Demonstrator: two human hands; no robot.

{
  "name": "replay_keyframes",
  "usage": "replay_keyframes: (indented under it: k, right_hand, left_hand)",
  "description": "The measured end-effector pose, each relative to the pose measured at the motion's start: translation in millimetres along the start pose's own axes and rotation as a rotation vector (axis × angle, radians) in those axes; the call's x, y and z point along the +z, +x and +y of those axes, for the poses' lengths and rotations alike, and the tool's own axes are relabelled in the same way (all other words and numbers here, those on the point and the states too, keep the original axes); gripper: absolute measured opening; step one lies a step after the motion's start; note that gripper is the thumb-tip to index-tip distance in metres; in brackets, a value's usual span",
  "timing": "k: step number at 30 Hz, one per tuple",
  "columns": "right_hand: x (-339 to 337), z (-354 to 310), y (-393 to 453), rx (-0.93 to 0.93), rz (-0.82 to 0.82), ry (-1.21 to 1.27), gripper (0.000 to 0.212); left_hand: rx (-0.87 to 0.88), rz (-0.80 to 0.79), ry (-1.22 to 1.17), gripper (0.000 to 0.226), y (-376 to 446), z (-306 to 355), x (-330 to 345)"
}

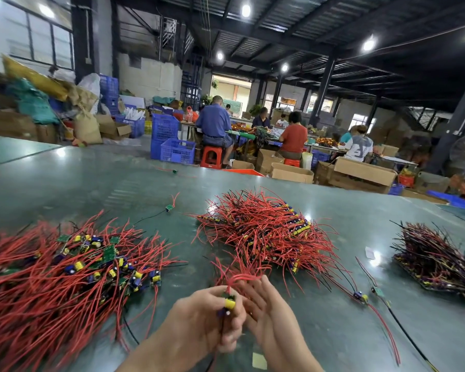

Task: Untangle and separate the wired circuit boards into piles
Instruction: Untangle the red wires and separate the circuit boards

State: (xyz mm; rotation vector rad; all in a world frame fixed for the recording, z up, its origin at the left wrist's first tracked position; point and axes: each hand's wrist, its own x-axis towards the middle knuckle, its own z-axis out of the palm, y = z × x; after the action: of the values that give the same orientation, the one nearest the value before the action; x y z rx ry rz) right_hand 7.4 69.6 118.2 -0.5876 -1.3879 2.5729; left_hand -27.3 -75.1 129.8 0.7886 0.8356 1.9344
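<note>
Two hands meet low in the middle of the view, above the near edge of the green table (pixel 333 331). The left hand (pixel 199 318) has its fingers curled round a small wired circuit board (pixel 229 302), whose yellow component shows between the fingertips. Red leads (pixel 242 277) rise from it and arch over toward the right hand (pixel 269 315), whose fingers lie straight and close together against the leads, gripping nothing that can be seen; both hands are blurred.

Just left of the hands lies a wide tangled pile (pixel 65 269) of boards with long red wires, green boards and yellow-and-blue parts showing on top. To the right, two loose boards (pixel 360 296) lie apart from any pile, their red and black leads trailing toward the near edge. A small pale scrap (pixel 259 361) sits on the table below the hands.

Farther back, in the middle, a tidier heap (pixel 266 232) has its red wires fanned toward the person. At the far right is a darker heap (pixel 438 256) with mostly black wires. A single board (pixel 169 207) lies alone between the left and middle piles.

Beyond the table, people on stools (pixel 212 157) work at benches among blue crates (pixel 177 150) and cardboard boxes (pixel 365 171).
</note>
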Motion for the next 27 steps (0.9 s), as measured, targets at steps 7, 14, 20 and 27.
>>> replay_keyframes:
  k: [7,14,20,27]
  right_hand:
    - [5,-6,-7,-0.109,0.032,-0.344,0.049]
    - [4,0,-16,-0.368,-0.124,-0.480,0.021]
    - [5,0,-20,-0.511,-0.091,-0.596,0.031]
    - [1,4,-14,-0.615,0.101,-0.582,0.026]
  left_hand:
    - [-0.040,0.256,-0.004,0.015,2,-6,0]
    - [-0.090,0.478,0.371,0.008,11,-31,-5]
    - [0.029,0.506,0.473,0.013,9,-33,-2]
    - [-0.063,0.566,0.438,0.007,12,-34,2]
